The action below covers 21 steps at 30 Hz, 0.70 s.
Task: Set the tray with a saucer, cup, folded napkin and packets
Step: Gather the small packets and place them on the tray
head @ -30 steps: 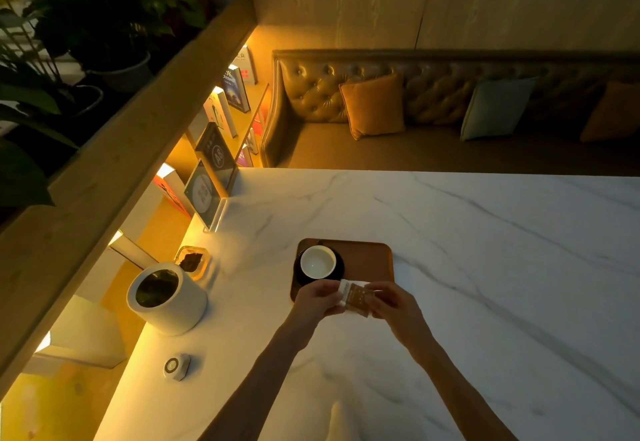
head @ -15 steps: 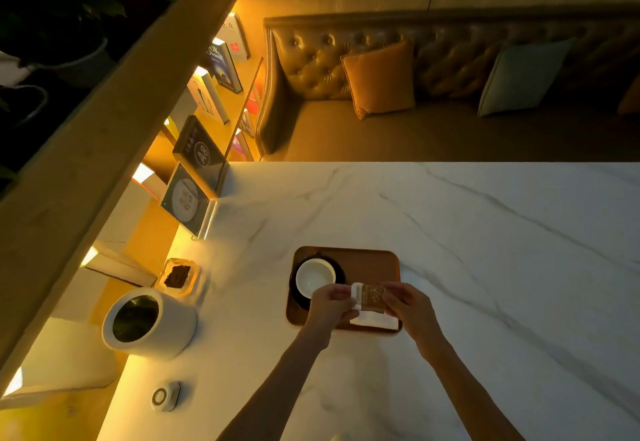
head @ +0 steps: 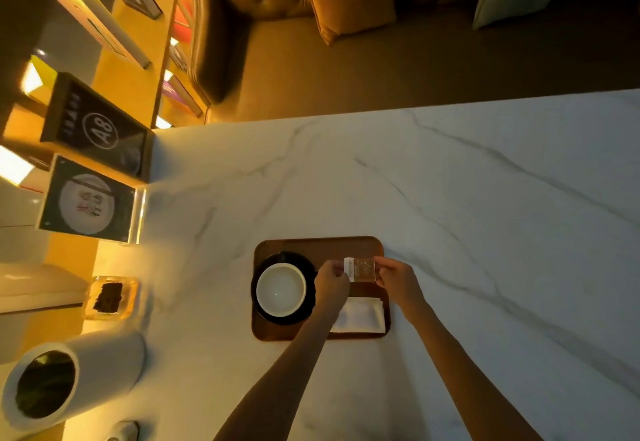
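Packets (head: 362,269): I hold them with both hands above the far right part of the tray, just beyond the napkin. I cannot tell if they touch the tray floor yet.
Change: one second ago the packets were over the near edge of the tray, at the tabletop side; now they are further in, past the napkin. I judge this as the last item going to its place.
Left hand (head: 331,279): closed in a pinch on the white left end of the packets.
Right hand (head: 398,278): closed in a pinch on the brown right end.
Napkin (head: 362,314): white, folded, flat in the near right corner of the tray, partly under my left wrist.
Cup (head: 281,290): white, stands upright on the saucer, looks empty.
Saucer (head: 287,316): dark, in the left half of the tray.
Tray (head: 318,245): brown, with rounded corners; it holds the saucer with cup and the napkin, so only the packets remain.
Tabletop (head: 467,198): white marble, bare around the tray.
Left side: a white cylinder vessel (head: 69,378) with dark inside, and a small glass dish (head: 110,298) with something dark in it.
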Each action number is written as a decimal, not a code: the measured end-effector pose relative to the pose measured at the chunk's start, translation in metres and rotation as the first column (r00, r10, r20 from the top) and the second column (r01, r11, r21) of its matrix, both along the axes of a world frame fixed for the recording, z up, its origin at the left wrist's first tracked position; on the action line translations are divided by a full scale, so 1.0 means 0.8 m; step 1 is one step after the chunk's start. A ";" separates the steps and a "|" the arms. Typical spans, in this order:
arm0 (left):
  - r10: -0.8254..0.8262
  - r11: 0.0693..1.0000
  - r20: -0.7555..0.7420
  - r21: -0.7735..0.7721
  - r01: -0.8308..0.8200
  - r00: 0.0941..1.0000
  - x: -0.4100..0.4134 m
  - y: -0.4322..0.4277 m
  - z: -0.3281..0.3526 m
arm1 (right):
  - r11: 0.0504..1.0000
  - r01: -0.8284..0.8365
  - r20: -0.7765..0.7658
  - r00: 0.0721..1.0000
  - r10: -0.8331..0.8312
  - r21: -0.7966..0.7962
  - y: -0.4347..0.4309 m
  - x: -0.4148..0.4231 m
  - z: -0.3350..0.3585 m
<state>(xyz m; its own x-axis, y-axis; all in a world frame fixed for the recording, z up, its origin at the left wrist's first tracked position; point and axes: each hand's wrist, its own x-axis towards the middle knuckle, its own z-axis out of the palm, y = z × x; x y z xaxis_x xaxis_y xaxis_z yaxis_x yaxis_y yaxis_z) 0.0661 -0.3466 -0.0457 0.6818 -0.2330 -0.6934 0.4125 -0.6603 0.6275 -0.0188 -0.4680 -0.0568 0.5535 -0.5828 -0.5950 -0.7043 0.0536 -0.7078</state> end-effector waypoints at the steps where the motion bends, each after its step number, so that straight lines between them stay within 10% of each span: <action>1: -0.004 1.000 -0.003 0.005 0.004 1.000 0.000 -0.001 -0.006 | 1.000 -0.009 -0.009 1.000 0.009 -0.003 -0.001 0.002 -0.005; 21: -0.134 0.988 -0.028 0.069 0.135 0.991 0.005 0.004 -0.038 | 0.997 0.005 -0.049 0.999 -0.001 0.083 0.007 0.006 -0.032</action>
